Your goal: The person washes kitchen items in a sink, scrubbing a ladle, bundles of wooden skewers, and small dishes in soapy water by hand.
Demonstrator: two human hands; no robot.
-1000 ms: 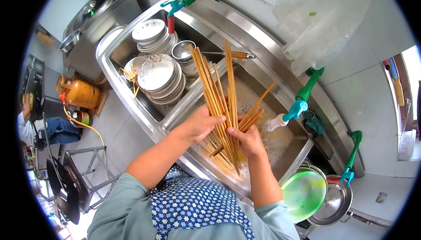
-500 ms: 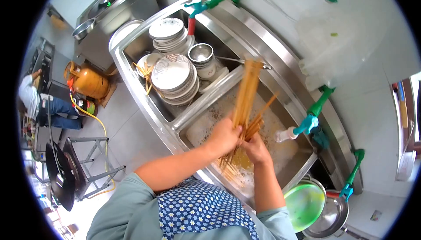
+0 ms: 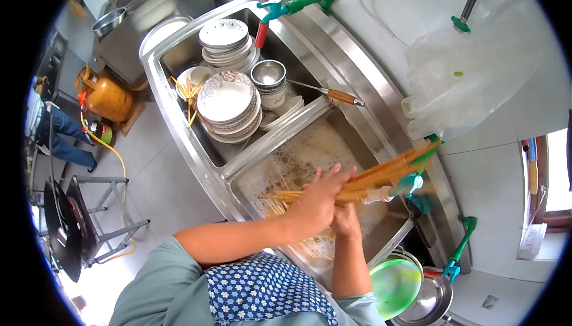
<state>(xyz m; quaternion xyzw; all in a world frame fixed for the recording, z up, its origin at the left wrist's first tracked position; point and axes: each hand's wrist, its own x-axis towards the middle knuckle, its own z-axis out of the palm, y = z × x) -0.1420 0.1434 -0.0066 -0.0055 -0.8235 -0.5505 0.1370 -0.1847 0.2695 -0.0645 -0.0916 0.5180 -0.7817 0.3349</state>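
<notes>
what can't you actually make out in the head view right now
All in the head view:
Number of chopsticks in the bundle: motion blur smears them together.
Right hand's grip: partly hidden behind the left hand.
Basin floor: foamy, cloudy water hides most of it.
Co-worker's upper body: mostly cut off by the dark lens edge at left.
Print on the small wall sticker: too small to read.

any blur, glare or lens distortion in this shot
All in the head view: held bundle of long, thin brown chopsticks smeared, apparently by motion; silver steel double sink bowed, likely by the wide lens; white glare below the round black pan, lower left.
</notes>
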